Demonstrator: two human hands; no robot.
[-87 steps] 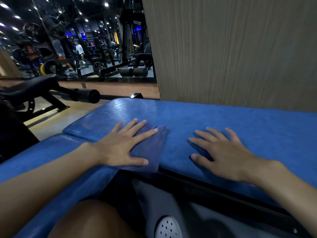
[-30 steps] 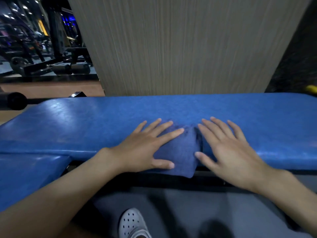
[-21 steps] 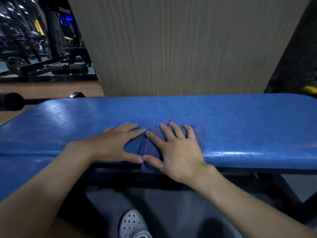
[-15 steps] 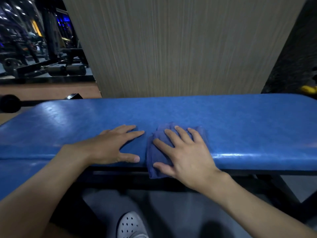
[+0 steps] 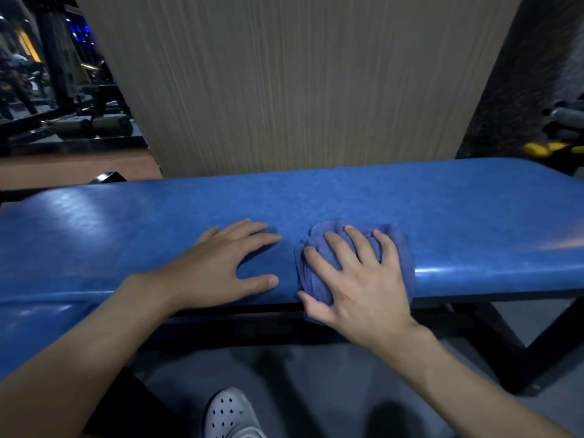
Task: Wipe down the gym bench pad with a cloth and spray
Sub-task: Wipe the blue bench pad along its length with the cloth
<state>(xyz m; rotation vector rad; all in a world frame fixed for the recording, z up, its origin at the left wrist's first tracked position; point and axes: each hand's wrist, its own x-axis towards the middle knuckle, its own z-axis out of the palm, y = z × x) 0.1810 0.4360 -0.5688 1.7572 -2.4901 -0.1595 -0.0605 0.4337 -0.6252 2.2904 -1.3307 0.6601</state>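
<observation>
A long blue bench pad (image 5: 458, 213) runs across the view in front of me. A bunched blue cloth (image 5: 401, 248) lies on its near edge and hangs a little over it. My right hand (image 5: 357, 279) presses flat on the cloth with fingers spread. My left hand (image 5: 221, 267) rests flat on the bare pad just left of the cloth, holding nothing. No spray bottle is in view.
A wood-grain wall panel (image 5: 300, 80) stands right behind the bench. The black bench frame (image 5: 518, 343) angles down at the right. Gym machines and roller pads (image 5: 91, 126) fill the back left. My white clog (image 5: 230, 412) is on the grey floor below.
The cloth passed from under my left hand to under my right hand. My right hand has slid it rightward along the pad; my left hand stayed flat on the pad.
</observation>
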